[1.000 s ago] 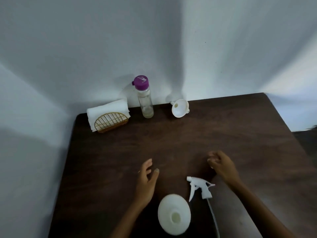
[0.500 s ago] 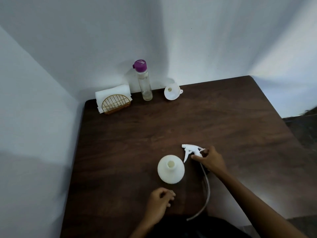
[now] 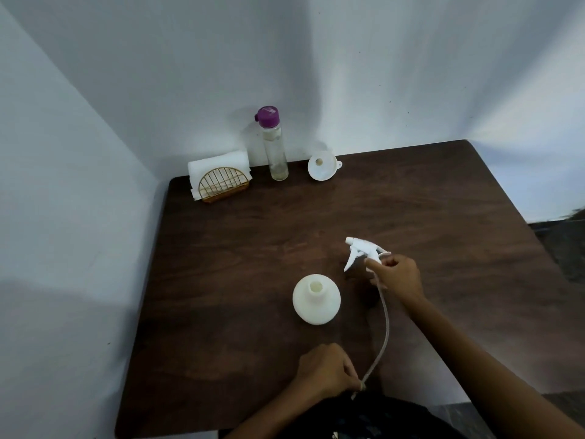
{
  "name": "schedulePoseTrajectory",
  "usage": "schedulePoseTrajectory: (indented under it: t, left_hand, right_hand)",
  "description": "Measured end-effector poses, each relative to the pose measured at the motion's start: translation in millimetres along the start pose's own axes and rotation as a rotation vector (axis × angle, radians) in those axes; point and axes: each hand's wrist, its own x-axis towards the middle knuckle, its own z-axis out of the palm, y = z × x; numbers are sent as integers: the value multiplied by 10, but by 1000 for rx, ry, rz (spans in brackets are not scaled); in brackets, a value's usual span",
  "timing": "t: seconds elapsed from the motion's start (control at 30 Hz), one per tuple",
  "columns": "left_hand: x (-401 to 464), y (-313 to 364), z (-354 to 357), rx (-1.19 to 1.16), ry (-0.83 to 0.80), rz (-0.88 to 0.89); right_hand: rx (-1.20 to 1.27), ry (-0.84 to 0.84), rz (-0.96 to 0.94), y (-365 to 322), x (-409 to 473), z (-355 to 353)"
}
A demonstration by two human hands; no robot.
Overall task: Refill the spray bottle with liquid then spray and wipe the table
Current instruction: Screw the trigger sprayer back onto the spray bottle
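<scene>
Held in the right hand [image 3: 397,275], the white plastic sprayer [image 3: 364,252] is off the bottle [image 3: 316,299], while the left hand [image 3: 329,370] pinches the end of its thin, flexible tube [image 3: 384,324]. Squat, round and matte white, the bottle stands open-necked mid-table [image 3: 221,280]. Judged progress: uncapping done; still pending are filling via the white funnel [image 3: 323,167] from the clear, purple-capped flask [image 3: 275,147], spraying, and wiping with napkins [image 3: 218,164].

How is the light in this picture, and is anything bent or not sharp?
Head view: light is dim and uneven, with soft shadows on the walls behind the purple-capped bottle; the wide lens bows the table edges and the wall corners; the spray head in the right hand looks slightly soft; no strong glare on the dark wood.
</scene>
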Motion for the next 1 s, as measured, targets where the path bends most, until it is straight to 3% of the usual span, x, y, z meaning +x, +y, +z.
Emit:
schedulePoseTrajectory:
  t: [0.27, 0.37, 0.57, 0.7, 1.0]
  left_hand:
    - [-181, 132, -321, -156, 147, 119]
    - [-298, 159, -491, -175, 298, 233]
    - [-374, 85, -710, 6, 688, 485]
    - [-331, 3, -709, -14, 784, 512]
    - [-212, -32, -676, -227, 733, 406]
  right_hand:
    - [357, -150, -174, -975, -440, -283]
    - [499, -238, -193, -1305, -547, -397]
    - [743, -365, -149, -1619, -623, -543]
    - [852, -311, -116, -1652, -586, -584]
    - [980, -29, -117, -1508, -503, -565]
